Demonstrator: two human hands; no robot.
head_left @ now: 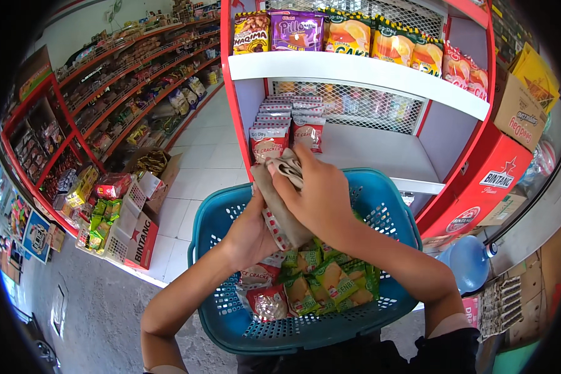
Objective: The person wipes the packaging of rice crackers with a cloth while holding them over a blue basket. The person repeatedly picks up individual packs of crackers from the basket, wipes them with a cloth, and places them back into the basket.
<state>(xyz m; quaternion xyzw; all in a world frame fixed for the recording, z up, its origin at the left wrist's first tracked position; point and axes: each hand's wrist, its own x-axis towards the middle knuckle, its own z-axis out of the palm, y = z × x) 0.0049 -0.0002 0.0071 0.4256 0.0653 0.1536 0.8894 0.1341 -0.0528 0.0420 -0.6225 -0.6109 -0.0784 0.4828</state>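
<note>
Above a teal basket (213, 315), my left hand (248, 232) is closed around a cracker packet (274, 232), of which mainly a red-and-white checked edge shows. A grey-brown cloth (288, 221) lies over the packet. My right hand (321, 196) grips the cloth's folded upper part against it. Inside the basket, several green snack packets (333, 282) lie loose on the right. Red-and-white cracker packets (268, 303) lie on the left, below my left hand.
Ahead stands a red-framed shelf (355, 67) with a row of cake packets on top and stacked cracker packets (269, 140) below. A red carton (480, 177) and a blue water jug (469, 265) stand right. At left are a white crate (119, 240) and stocked racks (149, 68).
</note>
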